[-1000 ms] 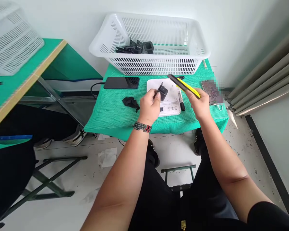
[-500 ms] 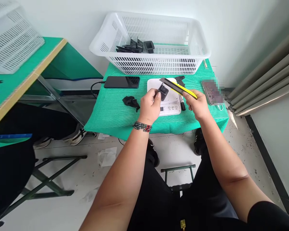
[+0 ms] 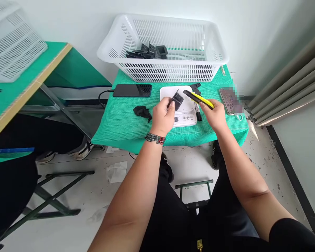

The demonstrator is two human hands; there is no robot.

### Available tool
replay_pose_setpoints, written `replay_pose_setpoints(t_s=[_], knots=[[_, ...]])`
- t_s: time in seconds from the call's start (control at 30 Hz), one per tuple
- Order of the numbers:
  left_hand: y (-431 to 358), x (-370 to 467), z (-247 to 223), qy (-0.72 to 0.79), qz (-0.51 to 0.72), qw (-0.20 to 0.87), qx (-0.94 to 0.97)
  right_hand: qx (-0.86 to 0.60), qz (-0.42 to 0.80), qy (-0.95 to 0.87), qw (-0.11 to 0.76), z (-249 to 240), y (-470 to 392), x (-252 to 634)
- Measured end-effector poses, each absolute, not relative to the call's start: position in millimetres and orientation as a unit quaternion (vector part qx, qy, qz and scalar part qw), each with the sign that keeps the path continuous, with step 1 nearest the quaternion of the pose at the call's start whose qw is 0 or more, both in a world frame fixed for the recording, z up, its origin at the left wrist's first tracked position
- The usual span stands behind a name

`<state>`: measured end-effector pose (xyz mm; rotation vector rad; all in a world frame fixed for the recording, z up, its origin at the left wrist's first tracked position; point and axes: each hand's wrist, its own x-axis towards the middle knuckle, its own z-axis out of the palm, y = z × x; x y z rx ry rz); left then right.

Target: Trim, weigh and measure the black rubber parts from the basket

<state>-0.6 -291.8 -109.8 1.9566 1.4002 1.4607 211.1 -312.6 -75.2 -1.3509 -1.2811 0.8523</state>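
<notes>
My left hand (image 3: 165, 112) grips a small black plastic part (image 3: 177, 100) above the white digital scale (image 3: 185, 120). Closed round a yellow utility knife (image 3: 203, 99), my right hand (image 3: 214, 113) is just right of the scale. The knife's tip points up and left, a little apart from the black part. A black marker (image 3: 198, 114) lies along the scale's right edge, and another black piece (image 3: 196, 89) is behind it. Left of my left hand lies a crumpled black scrap (image 3: 142, 112).
A white basket (image 3: 170, 61) holding several black parts stands at the back of the green-covered table (image 3: 115, 129). A black phone (image 3: 132, 90) lies left, another phone (image 3: 229, 101) right. At far left, a person's dark-clothed leg (image 3: 42, 136) shows beside another table.
The knife has drawn back to the right, away from the black part, and its angle has changed slightly. My left hand keeps its hold on the part.
</notes>
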Motion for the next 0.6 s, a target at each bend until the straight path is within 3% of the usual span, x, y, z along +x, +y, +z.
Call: replay_pose_setpoints(t_s=[0.6], knots=[[-292.1,-1.6,-109.8,0.489,0.508,0.163,0.691,-0.509,0.449,-0.483,0.554,-80.6,-310.6,210.2]])
